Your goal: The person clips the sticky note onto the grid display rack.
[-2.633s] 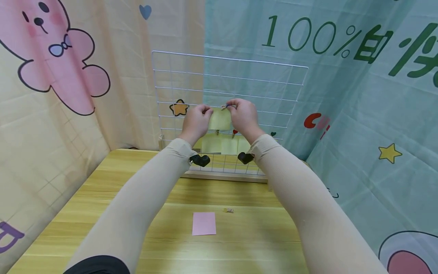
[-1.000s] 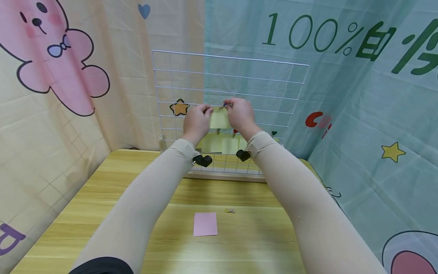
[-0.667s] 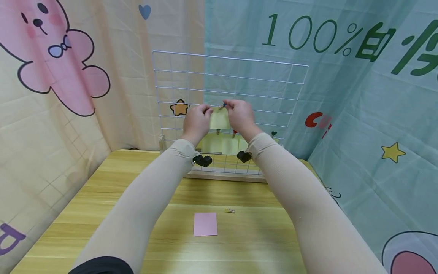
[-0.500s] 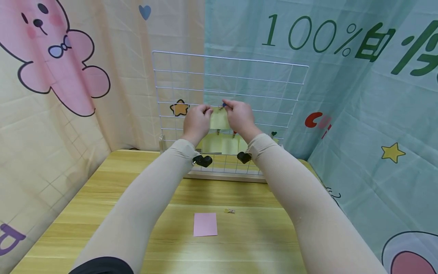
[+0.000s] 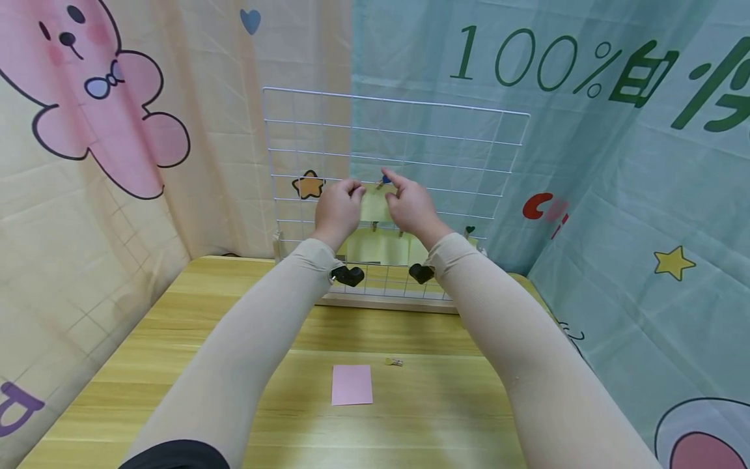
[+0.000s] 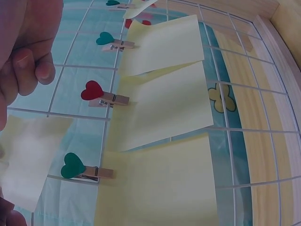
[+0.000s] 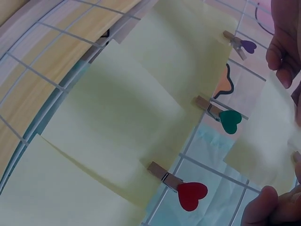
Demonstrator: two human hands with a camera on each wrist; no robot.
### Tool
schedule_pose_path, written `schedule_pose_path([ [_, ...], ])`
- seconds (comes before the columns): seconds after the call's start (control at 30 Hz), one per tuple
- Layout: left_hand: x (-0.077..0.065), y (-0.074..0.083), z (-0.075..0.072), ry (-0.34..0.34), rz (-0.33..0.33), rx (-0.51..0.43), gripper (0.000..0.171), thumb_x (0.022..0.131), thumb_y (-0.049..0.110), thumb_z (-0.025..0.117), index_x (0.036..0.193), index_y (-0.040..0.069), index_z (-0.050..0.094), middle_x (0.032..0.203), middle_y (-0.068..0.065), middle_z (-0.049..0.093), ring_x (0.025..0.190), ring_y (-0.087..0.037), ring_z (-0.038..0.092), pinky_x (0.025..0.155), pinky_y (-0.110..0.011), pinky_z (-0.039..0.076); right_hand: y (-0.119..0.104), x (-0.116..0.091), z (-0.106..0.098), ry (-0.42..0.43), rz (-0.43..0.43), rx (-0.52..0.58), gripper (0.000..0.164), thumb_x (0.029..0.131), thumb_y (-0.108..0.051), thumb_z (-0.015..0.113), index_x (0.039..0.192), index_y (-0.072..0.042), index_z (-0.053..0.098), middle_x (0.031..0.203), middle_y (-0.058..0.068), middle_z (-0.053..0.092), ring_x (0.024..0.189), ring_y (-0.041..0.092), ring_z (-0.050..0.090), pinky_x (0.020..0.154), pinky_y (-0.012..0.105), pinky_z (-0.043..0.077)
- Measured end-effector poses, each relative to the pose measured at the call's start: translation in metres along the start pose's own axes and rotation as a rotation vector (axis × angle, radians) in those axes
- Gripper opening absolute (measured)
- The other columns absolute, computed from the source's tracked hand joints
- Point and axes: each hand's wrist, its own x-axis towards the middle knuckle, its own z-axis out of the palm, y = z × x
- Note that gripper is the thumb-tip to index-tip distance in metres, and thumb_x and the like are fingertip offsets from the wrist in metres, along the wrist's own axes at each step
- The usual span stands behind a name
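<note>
In the head view my left hand [image 5: 338, 212] pinches the left edge of a yellow paper note [image 5: 375, 205] against a white wire grid rack [image 5: 457, 133]. A small wooden clothespin with a blue heart [image 5: 385, 179] sits at the note's top edge. My right hand [image 5: 413, 207] is beside it, index finger extended near the heart and thumb apart from it. Below hangs a row of yellow notes [image 6: 164, 108], held by clothespins with a red heart [image 6: 91, 90] and a green heart [image 6: 73, 165]. The right wrist view adds a purple-heart clothespin [image 7: 248, 46].
A pink paper note [image 5: 351, 385] lies on the wooden table [image 5: 281, 417]. Close to it, on its right, is another small clothespin [image 5: 394, 361]. The rack stands in a wooden base [image 5: 387, 303] before printed curtains [image 5: 222, 130].
My right hand has let go of the blue-heart clothespin; its index finger has straightened and the thumb has dropped away. The left hand keeps its pinch on the note.
</note>
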Motion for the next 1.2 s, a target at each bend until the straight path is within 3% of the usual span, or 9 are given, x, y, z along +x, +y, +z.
schedule_pose_path([
  [0.3, -0.003, 0.001, 0.000, -0.008, -0.002, -0.008, 0.031, 0.111, 0.033, 0.054, 0.126, 0.013, 0.073, 0.124, -0.006, 0.076, 0.098, -0.022, 0.070, 0.082, -0.039, 0.056, 0.007, -0.008, 0.000, 0.021, -0.052, 0.074, 0.056, 0.109, -0.015, 0.051, 0.164, -0.019, 0.039, 0.053, -0.003, 0.038, 0.042, 0.014, 0.035, 0.045, 0.029, 0.036],
  [1.2, -0.001, 0.001, 0.000, -0.008, 0.003, 0.004, 0.031, 0.111, 0.033, 0.055, 0.125, 0.013, 0.073, 0.122, -0.006, 0.076, 0.098, -0.022, 0.069, 0.083, -0.039, 0.056, -0.004, 0.000, -0.009, -0.088, 0.022, -0.048, 0.062, 0.108, -0.015, 0.049, 0.167, -0.027, 0.033, 0.056, -0.007, 0.035, 0.045, 0.010, 0.037, 0.047, 0.026, 0.039],
])
